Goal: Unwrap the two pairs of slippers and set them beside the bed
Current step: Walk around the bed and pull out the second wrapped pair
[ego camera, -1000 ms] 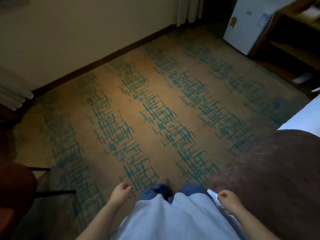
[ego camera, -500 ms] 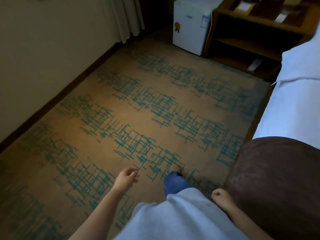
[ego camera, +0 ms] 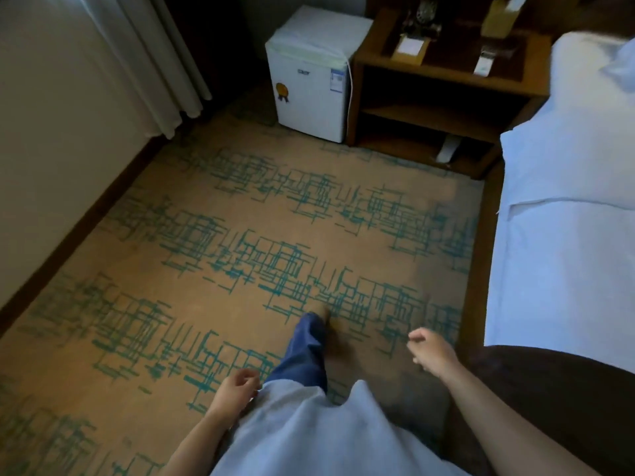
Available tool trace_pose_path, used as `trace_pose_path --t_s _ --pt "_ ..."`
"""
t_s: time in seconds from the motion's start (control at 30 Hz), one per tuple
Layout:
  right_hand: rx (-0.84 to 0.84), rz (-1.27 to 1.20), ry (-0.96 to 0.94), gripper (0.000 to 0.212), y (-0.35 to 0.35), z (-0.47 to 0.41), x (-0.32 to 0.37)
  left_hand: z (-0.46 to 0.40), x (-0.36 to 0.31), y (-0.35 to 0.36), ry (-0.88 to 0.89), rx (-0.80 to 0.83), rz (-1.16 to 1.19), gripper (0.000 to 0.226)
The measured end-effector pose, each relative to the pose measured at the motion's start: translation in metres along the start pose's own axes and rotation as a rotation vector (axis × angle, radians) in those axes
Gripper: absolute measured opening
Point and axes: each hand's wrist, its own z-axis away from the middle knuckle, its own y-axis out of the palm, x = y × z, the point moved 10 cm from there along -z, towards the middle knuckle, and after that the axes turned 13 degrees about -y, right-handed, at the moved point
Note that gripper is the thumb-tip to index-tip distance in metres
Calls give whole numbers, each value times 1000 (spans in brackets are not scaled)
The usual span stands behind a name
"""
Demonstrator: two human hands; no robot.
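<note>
Fingers loosely curled and holding nothing, the left hand (ego camera: 235, 389) is hanging at 7 o'clock and the right hand (ego camera: 431, 352) at 5 o'clock over the carpet (ego camera: 206, 269), the bed (ego camera: 567, 235) lying at 3 o'clock, slippers unseen.

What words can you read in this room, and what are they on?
None can be read.
Small fridge: its dark logo, blue-and-white label and orange rosette sticker are too blurred.
Cards on the nightstand: too small to read.
</note>
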Motion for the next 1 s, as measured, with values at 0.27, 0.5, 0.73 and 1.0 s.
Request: trace_pose_path --t_s 0.27,0.5,0.73,1.0 --pt "-71 -63 208 14 -31 -20 -14 -71 -214 -20 133 69 -132 12" --pt "-113 -230 267 12 -70 -61 -7 -91 -380 18 240 117 -188 16" --pt "-150 -218 214 9 -180 -160 -11 -120 -485 82 225 91 -139 12" --pt "-214 -302 197 31 -341 -261 12 -137 -546 152 195 99 -259 19"
